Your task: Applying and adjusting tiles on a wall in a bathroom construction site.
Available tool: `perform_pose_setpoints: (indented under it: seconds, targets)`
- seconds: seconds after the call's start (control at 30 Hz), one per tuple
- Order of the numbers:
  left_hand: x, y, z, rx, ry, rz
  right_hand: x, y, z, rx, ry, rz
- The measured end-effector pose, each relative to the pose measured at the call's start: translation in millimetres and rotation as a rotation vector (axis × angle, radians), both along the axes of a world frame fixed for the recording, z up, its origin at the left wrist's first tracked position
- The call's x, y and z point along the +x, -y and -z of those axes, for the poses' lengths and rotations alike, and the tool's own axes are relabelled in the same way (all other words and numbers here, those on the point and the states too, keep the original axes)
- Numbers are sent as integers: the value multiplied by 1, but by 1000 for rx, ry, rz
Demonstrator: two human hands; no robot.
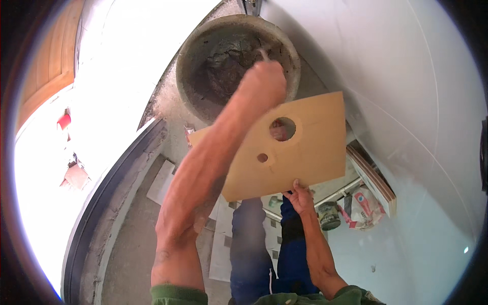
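My left hand (264, 84) is raised over a round tub (185, 76), closed on a slim tool (264, 53), only partly visible. Dark, wet-looking material (229, 63) lies inside the tub. My right hand (299, 195) grips the bottom edge of a tan rectangular panel (317, 142), thumb on its face. The panel has one large and one small round hole and is held below the tub in the picture, partly hidden behind my left forearm.
A dark metal threshold (109, 195) runs along the left. A glossy white wall (401, 91) rises on the right, with stacked panels (371, 175), a can (328, 216) and a plastic bag (362, 206) at its foot. Loose tiles (221, 246) lie by my legs.
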State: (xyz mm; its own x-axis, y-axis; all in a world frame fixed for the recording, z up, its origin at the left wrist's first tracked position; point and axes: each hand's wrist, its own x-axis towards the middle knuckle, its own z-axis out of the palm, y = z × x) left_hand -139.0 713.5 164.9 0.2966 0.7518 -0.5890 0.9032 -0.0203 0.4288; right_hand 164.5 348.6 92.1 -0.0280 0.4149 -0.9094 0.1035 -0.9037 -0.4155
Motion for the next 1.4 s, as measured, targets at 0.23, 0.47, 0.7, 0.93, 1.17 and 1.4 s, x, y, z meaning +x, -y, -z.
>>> perform_pose_setpoints:
  seconds: [0.23,0.47,0.7,0.93,1.17,1.4]
  targets:
    - [-43,53,2,-159,-43,65,-10,-4,-8,159,190,-319]
    - [-6,22,32,1,60,-126,-5,-18,-12,83,148,-522]
    - [-48,25,35,82,-357,-42,-1,-5,-3,109,21,-134]
    - [-98,32,51,-249,-336,-264,12,1,4,239,186,-549]
    - [-97,29,110,-242,-236,-618,5,-8,-8,230,200,-558]
    - [-35,17,163,-56,-111,-217,3,-30,-11,71,4,-176]
